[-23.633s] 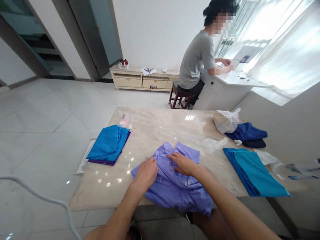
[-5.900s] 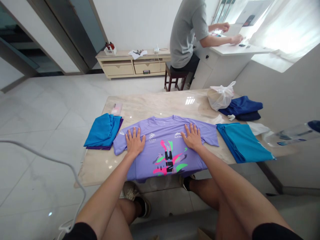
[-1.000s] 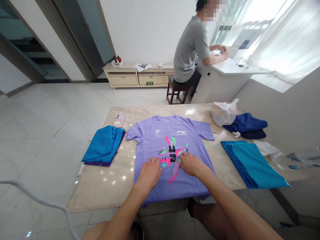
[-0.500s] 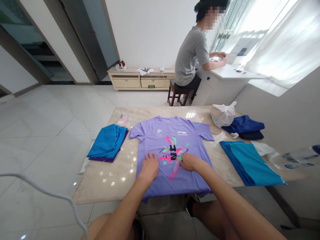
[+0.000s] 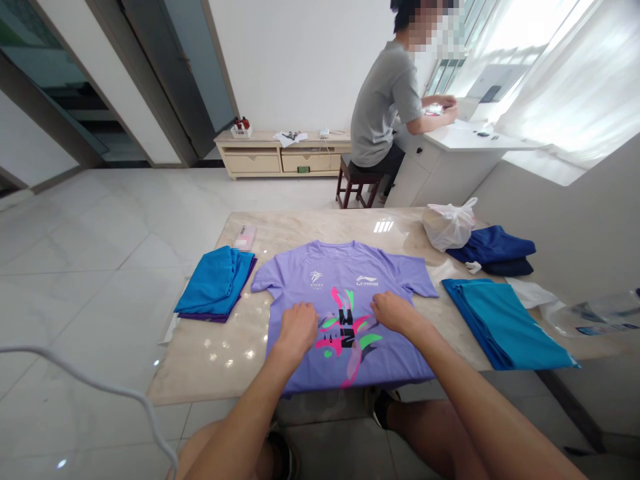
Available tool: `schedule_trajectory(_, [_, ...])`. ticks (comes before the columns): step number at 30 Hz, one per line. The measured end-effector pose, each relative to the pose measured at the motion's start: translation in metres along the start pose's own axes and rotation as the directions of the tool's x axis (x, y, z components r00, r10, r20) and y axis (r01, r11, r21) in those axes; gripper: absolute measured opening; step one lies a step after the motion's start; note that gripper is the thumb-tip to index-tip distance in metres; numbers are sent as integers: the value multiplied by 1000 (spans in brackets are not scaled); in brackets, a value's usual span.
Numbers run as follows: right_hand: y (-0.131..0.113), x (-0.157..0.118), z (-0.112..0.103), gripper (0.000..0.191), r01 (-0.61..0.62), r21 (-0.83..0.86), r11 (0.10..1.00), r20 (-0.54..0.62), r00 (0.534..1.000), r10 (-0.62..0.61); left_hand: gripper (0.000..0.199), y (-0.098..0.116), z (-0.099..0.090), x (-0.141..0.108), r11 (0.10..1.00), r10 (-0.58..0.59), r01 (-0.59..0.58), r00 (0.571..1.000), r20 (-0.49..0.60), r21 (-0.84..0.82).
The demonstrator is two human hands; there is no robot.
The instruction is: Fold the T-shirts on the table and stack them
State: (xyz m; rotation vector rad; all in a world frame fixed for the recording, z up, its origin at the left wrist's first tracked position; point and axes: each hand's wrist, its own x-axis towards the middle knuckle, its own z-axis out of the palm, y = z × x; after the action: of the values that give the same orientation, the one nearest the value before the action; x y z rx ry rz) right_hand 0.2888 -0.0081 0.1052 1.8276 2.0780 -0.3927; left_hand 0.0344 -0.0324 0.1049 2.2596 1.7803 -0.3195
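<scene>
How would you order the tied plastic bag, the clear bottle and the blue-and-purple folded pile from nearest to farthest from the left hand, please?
1. Blue-and-purple folded pile, to the left of the left hand.
2. Tied plastic bag, ahead and to the right.
3. Clear bottle, at the far right.

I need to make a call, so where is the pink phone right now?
In the head view, the pink phone lies on the table's far left, just beyond the folded blue cloth.

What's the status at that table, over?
Both hands on purple shirt. Shirt spread face-up, lower edge at table's near edge. Folded blue cloths either side.
</scene>
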Motion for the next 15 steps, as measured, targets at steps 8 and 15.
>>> schedule_trajectory(8, [11,12,17,39,27,30,999,-15,1000,-26,55,-7,18,7,998,3,-5,999,37,68])
schedule_trajectory(15, [14,12,19,49,124,-72,990,125,986,-114,59,-3,11,2,1000,-23,21,996,86,21])
